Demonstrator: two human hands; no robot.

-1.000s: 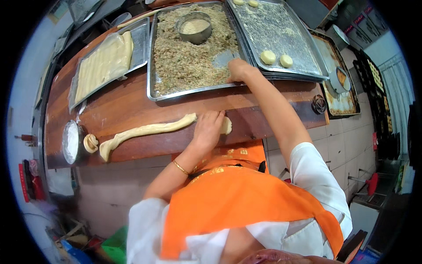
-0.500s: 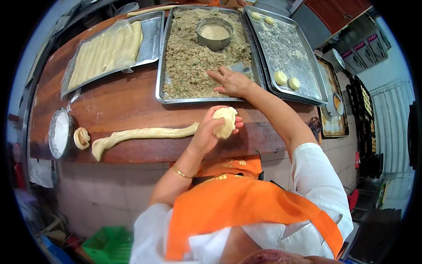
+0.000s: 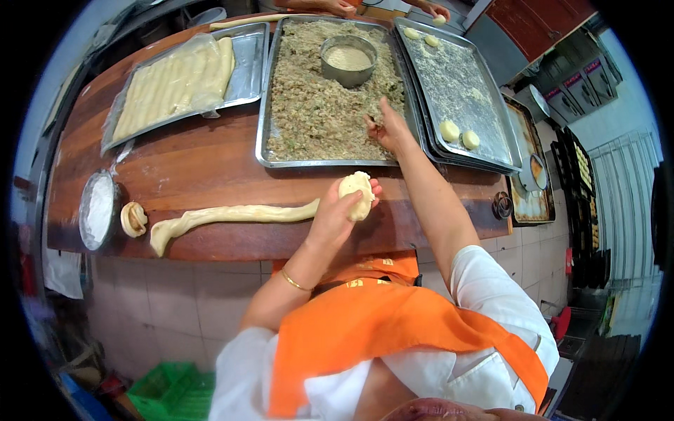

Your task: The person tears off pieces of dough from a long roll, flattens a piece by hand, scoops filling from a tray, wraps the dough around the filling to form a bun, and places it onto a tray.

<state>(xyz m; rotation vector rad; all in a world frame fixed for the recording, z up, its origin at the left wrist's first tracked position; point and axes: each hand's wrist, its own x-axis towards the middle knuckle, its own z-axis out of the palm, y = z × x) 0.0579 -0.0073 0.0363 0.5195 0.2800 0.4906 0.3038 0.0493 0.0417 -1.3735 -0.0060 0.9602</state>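
My left hand (image 3: 340, 210) is closed around a flattened piece of pale dough (image 3: 356, 195), held up above the table's near edge. The dough's far side rests against my fingers, with my thumb across its front. My right hand (image 3: 390, 133) is at the right side of a large metal tray (image 3: 319, 164) spread with crumbly, green-flecked filling (image 3: 316, 105). Its fingers point away from me and stand apart from the thumb, low over the filling; whether any sits in the palm is hidden. A long dough rope (image 3: 239, 214) lies left of my left hand, its right end behind that hand.
A round metal tin (image 3: 348, 62) sits in the filling. Left is a tray (image 3: 249, 67) of dough strips (image 3: 175, 81) under plastic; right, a floured tray (image 3: 484, 105) with several dough rounds. A flour bowl (image 3: 97, 210) stands far left. Another person's hands (image 3: 439, 12) show at the far edge.
My right hand has turned from lying spread on the filling to edge-on and shifted right. The left hand keeps the dough. Another person's hand with a dough round has come in at the far tray.
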